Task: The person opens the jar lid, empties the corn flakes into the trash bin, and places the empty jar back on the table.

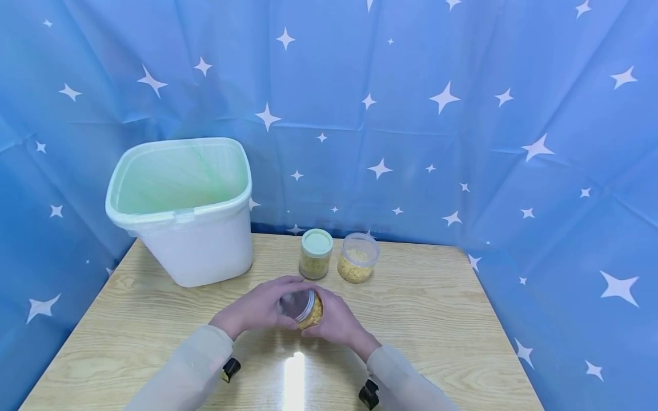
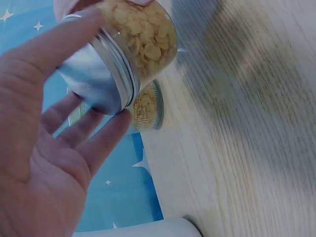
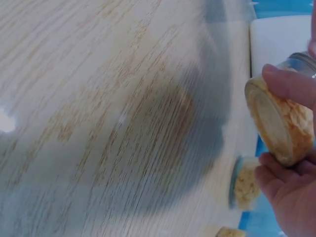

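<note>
Both hands hold a clear jar of yellow flakes [image 2: 148, 37], tilted over the table, its silver lid [image 2: 94, 74] toward the left. My left hand [image 1: 262, 305] has thumb and fingers curled round the lid. Round the glass body, near the base, my right hand [image 1: 336, 317] grips with thumb and fingers, as the right wrist view shows. Just behind the hands stands a jar with a pale green lid [image 1: 317, 242]. To its right is a clear tub [image 1: 360, 242] of flakes with no lid on top.
A large white bin [image 1: 216, 251] with a pale green liner stands at the back left of the wooden table [image 1: 437, 319]. Behind the table hangs a blue curtain with white stars [image 1: 329, 74]. Light glares off the tabletop in front of the hands.
</note>
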Tool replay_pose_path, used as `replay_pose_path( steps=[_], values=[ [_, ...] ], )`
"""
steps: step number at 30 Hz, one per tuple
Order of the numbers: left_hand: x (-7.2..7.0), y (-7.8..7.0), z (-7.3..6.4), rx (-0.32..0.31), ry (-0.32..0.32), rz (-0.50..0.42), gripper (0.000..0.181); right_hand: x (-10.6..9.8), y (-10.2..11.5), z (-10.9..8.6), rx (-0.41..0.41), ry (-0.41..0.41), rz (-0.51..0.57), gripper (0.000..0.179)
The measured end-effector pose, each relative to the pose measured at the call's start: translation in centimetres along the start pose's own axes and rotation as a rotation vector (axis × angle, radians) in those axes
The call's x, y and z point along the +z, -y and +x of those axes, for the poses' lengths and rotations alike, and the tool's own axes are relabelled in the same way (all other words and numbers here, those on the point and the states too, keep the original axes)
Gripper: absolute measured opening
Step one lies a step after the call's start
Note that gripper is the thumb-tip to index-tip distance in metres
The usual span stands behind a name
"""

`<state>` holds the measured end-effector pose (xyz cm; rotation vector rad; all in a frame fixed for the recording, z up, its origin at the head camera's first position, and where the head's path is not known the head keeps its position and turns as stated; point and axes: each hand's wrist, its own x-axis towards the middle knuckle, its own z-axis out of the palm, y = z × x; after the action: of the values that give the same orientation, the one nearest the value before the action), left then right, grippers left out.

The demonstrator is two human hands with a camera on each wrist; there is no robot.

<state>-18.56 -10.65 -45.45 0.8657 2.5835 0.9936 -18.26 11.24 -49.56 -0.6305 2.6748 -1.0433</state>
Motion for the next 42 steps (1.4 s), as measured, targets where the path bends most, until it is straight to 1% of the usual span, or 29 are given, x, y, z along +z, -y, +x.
replay_pose_path(
  steps=[1, 4, 8, 13, 15, 18, 21, 23, 24, 26, 28, 33, 35, 37, 40, 42],
  values=[
    [-0.03, -0.05, 0.01, -0.008, -0.012, 0.013, 0.078, -0.01, 0.04, -0.04, -0.002, -0.001, -0.005, 0.097],
    [0.09, -0.11, 0.16, -0.057, -0.042, 0.047, 0.076, -0.07, 0.09, -0.08, -0.003, 0.002, -0.008, 0.098],
    [0.3, -0.33, 0.36, -0.119, -0.066, 0.087, 0.076, -0.1, 0.07, -0.05, -0.009, 0.005, -0.001, 0.098],
    [0.46, -0.71, 0.41, -0.157, -0.095, 0.116, 0.075, -0.16, 0.17, -0.04, -0.016, -0.003, 0.018, 0.098],
    [0.49, -0.84, 0.31, -0.165, -0.093, 0.119, 0.079, -0.19, 0.21, -0.05, -0.02, -0.008, 0.017, 0.098],
    [0.44, -0.9, 0.15, -0.141, -0.065, 0.075, 0.087, -0.19, 0.24, -0.1, -0.028, -0.012, 0.011, 0.098],
    [0.29, -0.8, 0.0, -0.071, -0.023, -0.003, 0.091, -0.21, 0.29, -0.15, -0.026, -0.008, 0.006, 0.098],
    [0.17, -0.73, -0.04, -0.017, 0.004, -0.035, 0.092, -0.26, 0.35, -0.19, -0.015, -0.002, 0.013, 0.097],
    [0.15, -0.68, -0.03, 0.005, 0.012, -0.039, 0.092, -0.26, 0.36, -0.21, -0.012, -0.001, 0.014, 0.097],
    [0.11, -0.6, -0.01, 0.029, 0.021, -0.027, 0.09, -0.29, 0.42, -0.22, 0.003, 0.003, 0.02, 0.095],
    [0.1, -0.55, 0.06, 0.047, 0.011, 0.0, 0.087, -0.32, 0.46, -0.24, 0.013, 0.006, 0.022, 0.096],
    [0.12, -0.44, 0.09, 0.02, -0.05, 0.04, 0.08, -0.34, 0.43, -0.21, 0.018, -0.002, 0.022, 0.102],
    [0.12, -0.43, 0.02, -0.002, -0.066, 0.045, 0.079, -0.35, 0.42, -0.22, 0.018, -0.007, 0.021, 0.103],
    [0.13, -0.43, 0.0, -0.009, -0.075, 0.055, 0.078, -0.36, 0.41, -0.23, 0.021, -0.009, 0.018, 0.102],
    [0.14, -0.43, 0.05, -0.003, -0.084, 0.066, 0.077, -0.34, 0.33, -0.22, 0.015, -0.014, 0.01, 0.101],
    [0.12, -0.45, 0.09, 0.012, -0.092, 0.069, 0.076, -0.3, 0.27, -0.2, 0.01, -0.016, 0.009, 0.1]
  ],
)
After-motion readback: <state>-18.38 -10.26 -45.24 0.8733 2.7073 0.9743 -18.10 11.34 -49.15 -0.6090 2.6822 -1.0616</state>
